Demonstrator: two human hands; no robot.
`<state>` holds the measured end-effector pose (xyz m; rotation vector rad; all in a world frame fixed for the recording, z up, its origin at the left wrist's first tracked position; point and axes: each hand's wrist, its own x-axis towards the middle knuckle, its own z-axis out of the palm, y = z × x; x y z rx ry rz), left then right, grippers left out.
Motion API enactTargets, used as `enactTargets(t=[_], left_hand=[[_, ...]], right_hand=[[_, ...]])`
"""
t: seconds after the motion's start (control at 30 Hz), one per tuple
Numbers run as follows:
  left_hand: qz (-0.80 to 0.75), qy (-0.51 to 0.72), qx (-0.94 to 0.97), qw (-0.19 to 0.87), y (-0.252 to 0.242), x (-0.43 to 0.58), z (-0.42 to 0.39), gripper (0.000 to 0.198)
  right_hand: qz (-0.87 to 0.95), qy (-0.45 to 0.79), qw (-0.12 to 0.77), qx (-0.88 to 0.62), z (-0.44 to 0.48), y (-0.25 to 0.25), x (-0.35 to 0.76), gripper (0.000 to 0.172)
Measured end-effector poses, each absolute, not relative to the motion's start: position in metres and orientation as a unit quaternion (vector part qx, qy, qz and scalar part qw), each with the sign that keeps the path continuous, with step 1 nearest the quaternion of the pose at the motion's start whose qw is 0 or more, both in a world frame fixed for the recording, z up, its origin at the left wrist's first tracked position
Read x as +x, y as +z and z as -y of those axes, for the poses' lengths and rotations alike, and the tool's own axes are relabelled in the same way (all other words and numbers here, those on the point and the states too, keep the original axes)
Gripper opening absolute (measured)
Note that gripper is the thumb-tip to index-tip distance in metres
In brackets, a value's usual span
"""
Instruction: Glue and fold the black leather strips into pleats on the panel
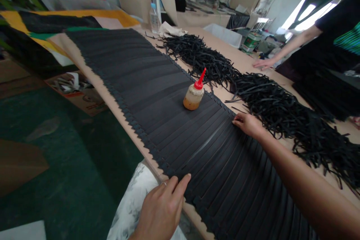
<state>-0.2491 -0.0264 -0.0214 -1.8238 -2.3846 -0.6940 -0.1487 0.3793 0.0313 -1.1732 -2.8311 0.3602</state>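
Observation:
A long row of overlapping black strips (157,93) lies side by side along the near edge of the tan table (242,60). My left hand (164,204) rests at the near edge of the row, fingers stretched out flat on a strip end. My right hand (249,124) lies on the far edge of the same row, fingers flat and pressed down on the strip ends. A small glue bottle (194,93) with a red nozzle stands upright on the strips, a little beyond my right hand.
A heap of loose black strips (281,108) runs along the table's far side. Another person's hand (263,63) rests on the table at the right. A water bottle (154,17) and a white tray (223,34) stand at the far end. Green floor lies to the left.

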Motion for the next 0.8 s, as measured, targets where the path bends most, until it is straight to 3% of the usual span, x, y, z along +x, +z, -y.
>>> enactTargets(t=[0.4,0.57,0.8], left_hand=[[0.77,-0.224,-0.594,0.065,-0.021,-0.251,0.025,0.048],[0.766,-0.242,-0.593,0.055,-0.021,-0.253,0.025,0.047],[0.768,-0.371,-0.522,-0.022,-0.044,-0.265,0.048,0.029]], right_hand=[[0.913,0.093,0.076,-0.389,-0.395,0.023,-0.15,0.009],[0.9,0.052,0.146,-0.407,-0.361,0.04,-0.121,0.025],[0.928,0.06,0.077,-0.359,-0.284,0.055,-0.015,0.022]])
